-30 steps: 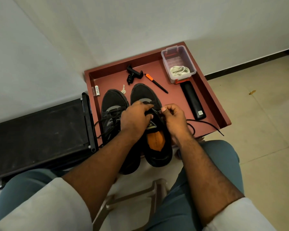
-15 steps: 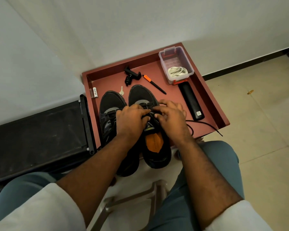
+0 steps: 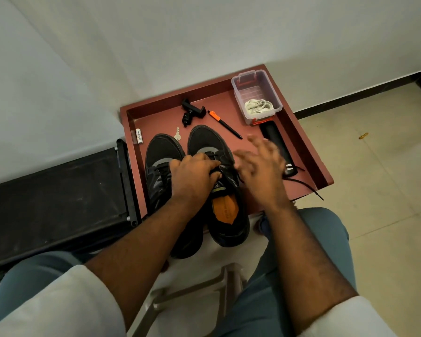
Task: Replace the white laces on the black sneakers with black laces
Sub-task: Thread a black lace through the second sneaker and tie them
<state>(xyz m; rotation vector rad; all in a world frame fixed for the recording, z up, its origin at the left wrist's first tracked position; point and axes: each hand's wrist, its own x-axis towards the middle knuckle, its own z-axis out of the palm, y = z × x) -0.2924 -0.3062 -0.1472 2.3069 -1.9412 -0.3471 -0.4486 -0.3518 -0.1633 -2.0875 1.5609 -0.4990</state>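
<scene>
Two black sneakers stand side by side in a red tray [image 3: 309, 152], toes away from me. The left sneaker [image 3: 162, 152] carries black lacing. The right sneaker [image 3: 206, 139] shows an orange insole. My left hand [image 3: 195, 176] presses down on the right sneaker's tongue and lacing, fingers closed on it. My right hand [image 3: 260, 166] hovers just right of that shoe, blurred, fingers spread. A loose black lace [image 3: 306, 187] trails from under it over the tray's front right edge. White laces [image 3: 258, 107] lie bundled in a clear plastic box [image 3: 243, 82].
In the tray also lie a black and orange pen [image 3: 225, 125], a small key [image 3: 177, 134], a black clamp [image 3: 191, 113], a white tube [image 3: 139, 136] and a long black case [image 3: 276, 138]. A black bench [image 3: 54, 190] sits left. Tiled floor lies right.
My right hand has left the shoe's lacing and swung out to the right with its fingers spreading. My left hand stays on the right sneaker.
</scene>
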